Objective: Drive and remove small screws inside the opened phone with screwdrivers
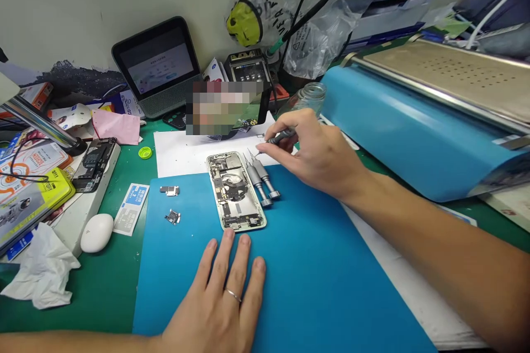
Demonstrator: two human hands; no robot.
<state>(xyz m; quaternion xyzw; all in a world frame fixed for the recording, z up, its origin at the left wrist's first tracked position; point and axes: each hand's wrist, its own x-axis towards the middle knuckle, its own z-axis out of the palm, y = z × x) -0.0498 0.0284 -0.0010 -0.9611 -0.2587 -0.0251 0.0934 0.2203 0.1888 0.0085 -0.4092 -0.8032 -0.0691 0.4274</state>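
**A:** Head cam, going left to right, what's on the bench? I see clutter on the green table (pixel 120 281): a crumpled tissue (pixel 39 273), a yellow tin (pixel 31 204), a white mouse (pixel 96 232), and a stripped phone board (pixel 94 164) sitting on a white box.

**B:** Yep. Further back there's a pink cloth (pixel 117 127), a little green cap (pixel 145 152) and a tablet (pixel 157 66) leaning on the wall. Then the blue mat (pixel 310 276) starts, with two small loose parts (pixel 170 203) on its left side.

**A:** Left hand (pixel 221 298)?

**B:** Flat on the mat, palm down, fingers straight and close together, gripping nothing. Ring on one finger. The fingertips sit just short of the bottom edge of the phone (pixel 236 190), nearly touching; can't tell if they really do.

**A:** And the phone itself?

**B:** Back off, guts showing, lying lengthways across the top edge of the mat, with its far end on the white paper (pixel 182 151). Two spare drivers (pixel 260 176) lie just beside it on the right, tips pointing away.

**A:** Right hand (pixel 314 154)?

**B:** Curled up, thumb and fingertips pinching a grey screwdriver (pixel 278 137) near its far end. The tool points left, tip hanging over the paper just past the phone's top right corner.

**A:** Right of that?

**B:** A glass jar (pixel 308 96) behind the hand, a plastic bag (pixel 314 27) on the wall, and a big blue machine (pixel 414 132) along the right.
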